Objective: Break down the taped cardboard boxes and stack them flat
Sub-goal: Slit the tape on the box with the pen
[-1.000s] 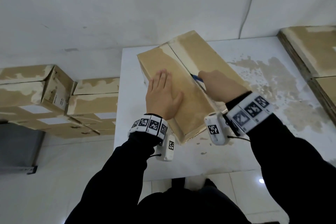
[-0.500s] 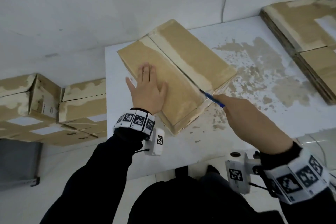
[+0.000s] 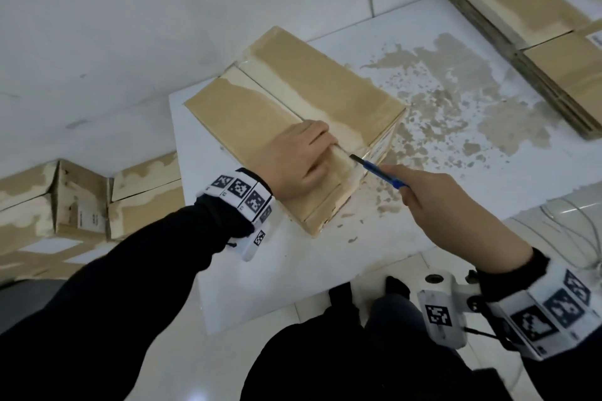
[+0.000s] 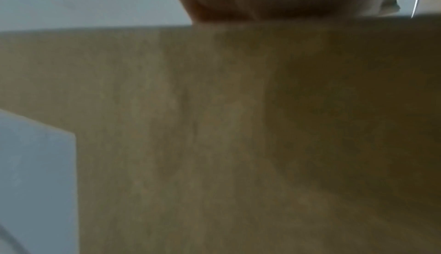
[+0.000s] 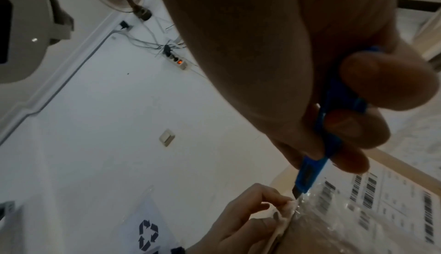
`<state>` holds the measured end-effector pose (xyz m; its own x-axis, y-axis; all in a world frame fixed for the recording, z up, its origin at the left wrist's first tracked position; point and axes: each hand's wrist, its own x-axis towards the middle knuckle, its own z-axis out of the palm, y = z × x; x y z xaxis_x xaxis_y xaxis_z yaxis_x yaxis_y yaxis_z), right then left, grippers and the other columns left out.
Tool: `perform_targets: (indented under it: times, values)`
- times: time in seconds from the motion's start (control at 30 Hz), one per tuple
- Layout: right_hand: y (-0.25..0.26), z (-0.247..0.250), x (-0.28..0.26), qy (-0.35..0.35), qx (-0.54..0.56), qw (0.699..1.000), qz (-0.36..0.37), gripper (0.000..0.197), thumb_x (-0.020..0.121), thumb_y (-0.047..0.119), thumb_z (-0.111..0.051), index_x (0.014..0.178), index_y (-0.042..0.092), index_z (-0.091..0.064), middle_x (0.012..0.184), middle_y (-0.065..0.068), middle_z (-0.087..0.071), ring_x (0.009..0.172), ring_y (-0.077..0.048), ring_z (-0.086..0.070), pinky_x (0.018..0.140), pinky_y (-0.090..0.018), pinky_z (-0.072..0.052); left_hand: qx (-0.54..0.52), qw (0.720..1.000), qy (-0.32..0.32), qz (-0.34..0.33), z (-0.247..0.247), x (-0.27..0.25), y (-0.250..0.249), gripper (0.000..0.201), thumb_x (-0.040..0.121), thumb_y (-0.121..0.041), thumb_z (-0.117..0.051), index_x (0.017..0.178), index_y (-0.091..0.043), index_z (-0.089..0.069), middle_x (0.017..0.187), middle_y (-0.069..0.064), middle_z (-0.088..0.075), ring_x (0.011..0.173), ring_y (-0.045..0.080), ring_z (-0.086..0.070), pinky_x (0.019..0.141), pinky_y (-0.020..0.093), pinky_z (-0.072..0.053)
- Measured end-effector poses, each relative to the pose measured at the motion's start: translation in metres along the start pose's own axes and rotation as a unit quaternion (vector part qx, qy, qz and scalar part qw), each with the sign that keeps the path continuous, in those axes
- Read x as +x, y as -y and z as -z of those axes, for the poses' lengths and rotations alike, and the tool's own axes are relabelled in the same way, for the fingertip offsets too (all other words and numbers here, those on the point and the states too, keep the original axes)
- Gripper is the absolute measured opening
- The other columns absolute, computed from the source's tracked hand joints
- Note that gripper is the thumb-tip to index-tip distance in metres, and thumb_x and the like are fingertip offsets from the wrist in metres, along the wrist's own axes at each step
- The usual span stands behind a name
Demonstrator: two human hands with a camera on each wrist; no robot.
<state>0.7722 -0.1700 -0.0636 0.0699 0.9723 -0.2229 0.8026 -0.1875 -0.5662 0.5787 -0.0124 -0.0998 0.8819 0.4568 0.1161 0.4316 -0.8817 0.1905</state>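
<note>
My knife (image 3: 379, 170) has run down the box (image 3: 293, 114) seam to its near end; my right hand (image 3: 456, 215) grips it. My left hand (image 3: 301, 161) now pinches the tape edge there, so the worktop (image 3: 293, 270) box should open next.

matt cardboard box (image 3: 260, 114), glossy tape (image 5: 307, 212), blue plastic knife (image 3: 382, 172)

Head looks down; wrist views close, all sharing box (image 3: 293, 114).
</note>
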Motion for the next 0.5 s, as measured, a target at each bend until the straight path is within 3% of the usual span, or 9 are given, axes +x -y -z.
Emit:
perform_targets:
  times: [0.13, 0.23, 0.5]
  values:
    - [-0.002, 0.0, 0.003, 0.007, 0.038, 0.999, -0.012, 0.045, 0.1, 0.006, -0.034, 0.139, 0.025, -0.044, 0.081, -0.004, -0.056, 0.051, -0.007, -0.039, 0.046, -0.018, -0.032, -0.029, 0.998, -0.048, -0.001, -0.003, 0.005, 0.004, 0.027, 0.088, -0.029, -0.044, 0.1, -0.008, -0.056, 0.101, 0.005, -0.055, 0.095, 0.023, -0.049, 0.093, 0.036, -0.038]
    - [-0.008, 0.0, 0.008, 0.027, 0.112, 0.993, -0.019, 0.043, 0.1, 0.01, -0.034, 0.139, 0.026, -0.045, 0.082, -0.002, -0.061, 0.044, -0.004, -0.043, 0.044, -0.013, -0.035, -0.03, 0.996, -0.078, 0.011, -0.006, 0.008, 0.002, 0.026, 0.087, -0.034, -0.042, 0.091, -0.011, -0.053, 0.092, 0.002, -0.053, 0.09, 0.021, -0.047, 0.095, 0.031, -0.029]
    - [-0.004, 0.001, 0.009, 0.029, 0.101, 0.994, 0.01, 0.045, 0.101, 0.009, -0.032, 0.14, 0.027, -0.042, 0.084, -0.009, -0.06, 0.047, -0.005, -0.041, 0.046, -0.015, -0.035, -0.03, 0.993, -0.109, 0.022, -0.003, 0.007, -0.003, 0.027, 0.089, -0.033, -0.035, 0.088, -0.011, -0.051, 0.089, 0.001, -0.049, 0.089, 0.021, -0.045, 0.098, 0.032, -0.024]
